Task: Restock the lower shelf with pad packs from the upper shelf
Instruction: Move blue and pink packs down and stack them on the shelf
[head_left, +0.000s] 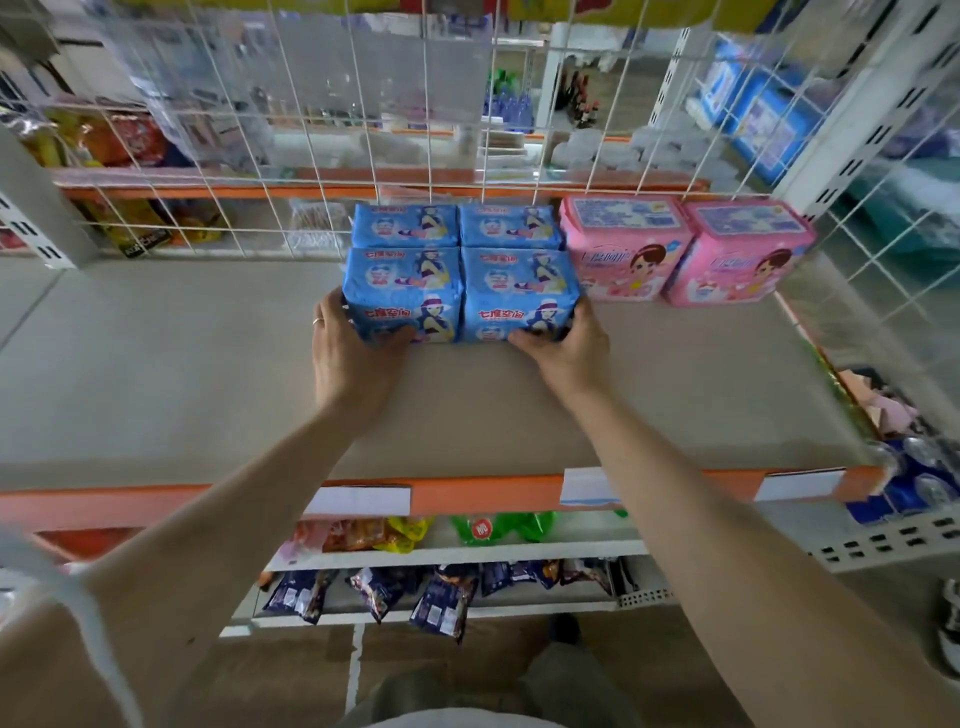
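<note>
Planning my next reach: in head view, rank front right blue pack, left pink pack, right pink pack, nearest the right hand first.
1. front right blue pack, in the right hand.
2. left pink pack, beside it.
3. right pink pack, farthest right.
</note>
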